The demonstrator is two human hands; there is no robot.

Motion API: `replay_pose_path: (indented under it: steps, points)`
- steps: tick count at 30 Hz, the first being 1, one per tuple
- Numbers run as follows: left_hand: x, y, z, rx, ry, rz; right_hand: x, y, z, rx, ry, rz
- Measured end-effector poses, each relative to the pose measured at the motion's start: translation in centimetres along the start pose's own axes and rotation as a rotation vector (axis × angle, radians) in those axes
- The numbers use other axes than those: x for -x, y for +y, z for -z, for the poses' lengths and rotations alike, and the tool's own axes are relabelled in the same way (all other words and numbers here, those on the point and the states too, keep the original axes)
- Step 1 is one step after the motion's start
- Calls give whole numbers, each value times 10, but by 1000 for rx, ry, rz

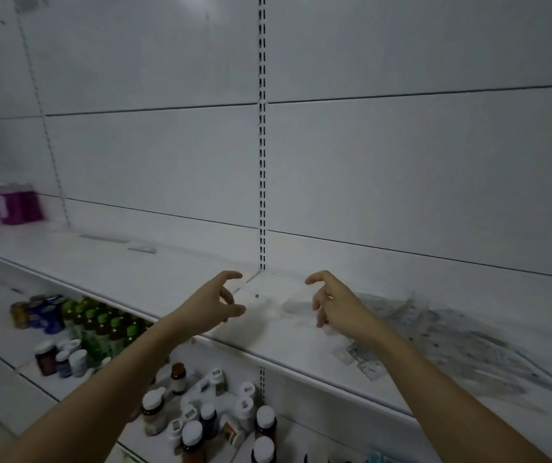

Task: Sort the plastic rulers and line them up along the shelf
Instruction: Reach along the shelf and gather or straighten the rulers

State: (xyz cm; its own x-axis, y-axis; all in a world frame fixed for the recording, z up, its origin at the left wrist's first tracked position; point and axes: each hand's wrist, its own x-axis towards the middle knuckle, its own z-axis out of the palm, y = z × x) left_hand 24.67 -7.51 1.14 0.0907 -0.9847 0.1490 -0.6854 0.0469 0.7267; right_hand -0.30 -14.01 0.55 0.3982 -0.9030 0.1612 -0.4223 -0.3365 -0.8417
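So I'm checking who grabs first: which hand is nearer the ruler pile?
Right. The right hand hovers at the ruler pile's left edge; the left hand is further left, over bare shelf.

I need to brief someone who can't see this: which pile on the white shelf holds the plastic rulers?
Find the slotted upright in the white back wall and follow it down to the upper shelf. Just right of that, past the right hand, lies the pile of clear rulers. It is a flat, see-through, jumbled heap, unlike the capped bottles on the shelf below.
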Motion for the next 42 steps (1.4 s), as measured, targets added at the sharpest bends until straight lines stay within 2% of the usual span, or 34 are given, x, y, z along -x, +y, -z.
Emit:
replay_pose_path:
  steps: [5,10,15,24,34,37,42]
  points:
    - [19,-41,43,-73,96,21,-16,-37,-50,-22,-24,81]
    - [41,-82,91,-77,148,39,-32,-74,-105,49,-155,121]
    - [79,-146,159,-25,200,40,-57,-118,-195,86,-210,148]
    - [100,-240,279,-126,325,107,-106,-193,-316,133,-200,172]
    - [24,-308,336,-102,290,139,-189,-214,-369,95,-156,153]
    - [-13,-324,342,-59,280,145,-228,-211,-373,52,-122,145]
    - [-73,-346,353,-125,235,138,-290,-202,-383,-83,-65,99]
